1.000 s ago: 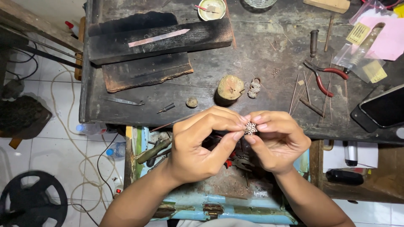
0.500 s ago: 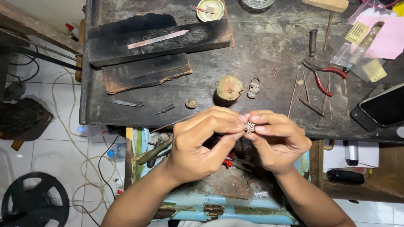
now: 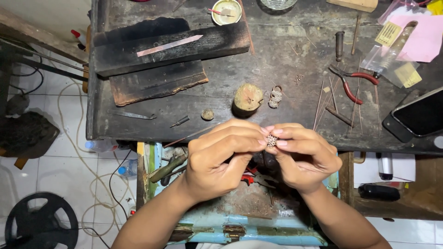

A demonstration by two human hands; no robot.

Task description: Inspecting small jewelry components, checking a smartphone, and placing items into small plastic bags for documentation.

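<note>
I hold a small silvery filigree bead of wirework (image 3: 271, 140) pinched between the fingertips of both hands, just above the near edge of the dark, scarred wooden workbench (image 3: 286, 69). My left hand (image 3: 220, 159) closes thumb and forefinger on its left side; my right hand (image 3: 302, 157) closes the same two fingers on its right, so the fingertips of the two hands nearly meet around it. Both grips are clamped on the bead, with the other fingers curled under.

To do this well, I judge the pressure should stay light — wirework this fine would likely dent if squeezed. Keeping it close over the bench and the open blue drawer (image 3: 258, 230) below means a slip would probably land somewhere I can find it.

A similar small silvery wire piece (image 3: 275, 97) lies on the bench beside a round wooden stump block (image 3: 248, 97), well apart from my hands. Red-handled pliers (image 3: 353, 83) rest to the right among thin metal rods (image 3: 323, 103), and a dark phone (image 3: 417, 116) sits at the bench's right edge — none of them touched.
</note>
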